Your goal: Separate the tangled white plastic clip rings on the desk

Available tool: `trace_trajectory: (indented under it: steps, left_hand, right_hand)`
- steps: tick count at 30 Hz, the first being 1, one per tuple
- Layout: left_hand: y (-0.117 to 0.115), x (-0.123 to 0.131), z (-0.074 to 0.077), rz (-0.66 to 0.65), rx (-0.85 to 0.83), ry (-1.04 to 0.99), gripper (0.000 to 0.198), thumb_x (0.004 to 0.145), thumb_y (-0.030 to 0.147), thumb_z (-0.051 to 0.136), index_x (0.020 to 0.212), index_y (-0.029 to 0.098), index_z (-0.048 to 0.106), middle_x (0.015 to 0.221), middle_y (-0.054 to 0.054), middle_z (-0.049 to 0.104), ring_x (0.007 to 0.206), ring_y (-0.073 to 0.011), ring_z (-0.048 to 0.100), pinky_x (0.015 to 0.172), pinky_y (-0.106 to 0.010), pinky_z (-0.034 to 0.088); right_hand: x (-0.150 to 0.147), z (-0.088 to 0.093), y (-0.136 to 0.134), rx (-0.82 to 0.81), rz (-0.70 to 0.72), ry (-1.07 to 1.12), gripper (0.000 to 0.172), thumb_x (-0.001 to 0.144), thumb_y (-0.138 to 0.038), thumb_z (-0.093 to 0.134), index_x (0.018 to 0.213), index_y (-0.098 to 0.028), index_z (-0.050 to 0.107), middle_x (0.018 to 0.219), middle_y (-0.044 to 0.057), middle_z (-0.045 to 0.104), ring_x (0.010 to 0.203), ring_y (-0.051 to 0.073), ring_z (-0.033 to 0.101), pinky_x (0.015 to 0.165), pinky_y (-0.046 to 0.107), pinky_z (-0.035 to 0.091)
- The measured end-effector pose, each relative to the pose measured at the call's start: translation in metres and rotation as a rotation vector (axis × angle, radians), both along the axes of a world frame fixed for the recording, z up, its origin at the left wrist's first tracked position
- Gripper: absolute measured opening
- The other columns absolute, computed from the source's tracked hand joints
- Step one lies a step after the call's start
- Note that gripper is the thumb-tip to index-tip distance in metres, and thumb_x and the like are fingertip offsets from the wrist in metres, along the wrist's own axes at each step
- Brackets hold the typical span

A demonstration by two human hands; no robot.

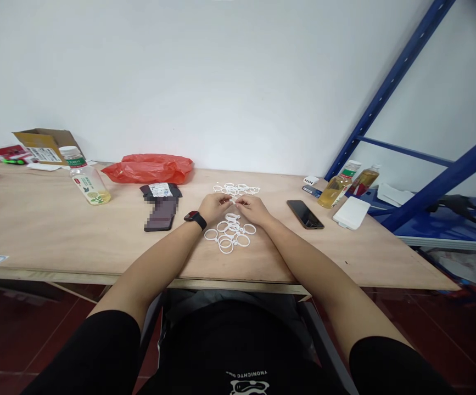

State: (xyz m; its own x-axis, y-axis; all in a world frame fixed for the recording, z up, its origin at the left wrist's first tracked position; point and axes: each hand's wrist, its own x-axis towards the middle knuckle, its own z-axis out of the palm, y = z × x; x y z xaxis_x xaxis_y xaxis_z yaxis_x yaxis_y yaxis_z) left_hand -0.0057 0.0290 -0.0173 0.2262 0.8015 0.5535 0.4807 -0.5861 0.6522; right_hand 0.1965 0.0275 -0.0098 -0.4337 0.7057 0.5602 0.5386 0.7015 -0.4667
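"Fingertips (230, 198) of the left hand (213, 207) and the right hand (254, 209) are meeting near the middle of the frame, pinching a small white piece (234, 201) between them."

"Are they gripping a whole ring?"

"I can't tell; the fingers are covering too much of it."

"What is lying closest?"

"White rings (233, 228) are lying in a loose, overlapping pile just below the hands. A second cluster of rings (235, 190) is sitting just above the fingertips. A black watch (196, 219) is showing just behind the left hand."

"And farther right?"

"A phone (304, 214) is lying right of center, and a white case (351, 213) is resting beyond it. A bottle of yellowish drink (333, 191) is standing just above the case, while a blue rack (391, 82) is rising through the upper right."

"What about the left?"

"A red plastic bag (151, 169) is spreading out left of center, with a dark, partly pixelated thing (161, 214) lying below it. Another bottle (87, 181) is standing farther left, near an open cardboard box (48, 145). Wooden table (77, 236) boards are running underneath."
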Motion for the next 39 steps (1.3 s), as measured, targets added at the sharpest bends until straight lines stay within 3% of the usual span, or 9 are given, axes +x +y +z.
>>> trace_trajectory:
  steps: [6,11,16,35,39]
  left_hand:
    - [0.000,0.002,0.000,-0.047,-0.028,-0.060,0.021,0.079,0.029,0.070,0.096,0.017,0.075,0.090,-0.006,0.076,0.077,-0.0175,0.067,0.075,-0.031,0.054]
    - [-0.003,0.004,0.002,-0.068,-0.025,-0.095,0.024,0.080,0.038,0.071,0.091,0.017,0.076,0.088,-0.007,0.076,0.077,-0.0176,0.067,0.075,-0.032,0.054]
    - [-0.003,0.004,0.003,-0.081,-0.042,-0.088,0.026,0.080,0.041,0.072,0.087,0.016,0.076,0.083,-0.007,0.075,0.075,-0.0181,0.067,0.075,-0.032,0.054]
    - [-0.012,0.007,0.010,-0.047,0.140,0.081,0.014,0.089,0.029,0.061,0.087,0.018,0.069,0.084,-0.005,0.071,0.080,-0.0185,0.064,0.079,-0.033,0.051]
    - [-0.009,0.004,0.013,-0.005,0.263,0.143,0.012,0.091,0.028,0.056,0.091,0.019,0.065,0.100,-0.007,0.069,0.098,-0.0212,0.062,0.092,-0.037,0.049]
  right_hand:
    - [0.000,0.002,-0.002,0.040,-0.018,0.043,0.015,0.087,-0.026,0.061,0.097,-0.022,0.072,0.093,0.004,0.073,0.083,0.017,0.065,0.076,0.031,0.051]
    - [0.000,0.002,-0.002,0.076,-0.026,-0.015,0.026,0.089,-0.026,0.061,0.112,-0.026,0.071,0.096,0.002,0.075,0.081,0.017,0.067,0.079,0.031,0.052]
    - [-0.001,0.001,-0.003,0.118,-0.024,-0.041,0.023,0.093,-0.027,0.057,0.108,-0.028,0.074,0.102,0.002,0.076,0.094,0.020,0.068,0.085,0.033,0.051]
    - [0.000,0.004,-0.003,0.097,-0.011,-0.034,0.020,0.094,-0.029,0.054,0.099,-0.025,0.072,0.094,0.003,0.074,0.090,0.020,0.066,0.081,0.031,0.048]
    - [0.004,0.003,0.008,0.064,-0.071,0.035,0.023,0.093,-0.036,0.056,0.105,-0.024,0.071,0.098,0.004,0.073,0.089,0.019,0.066,0.081,0.031,0.049]
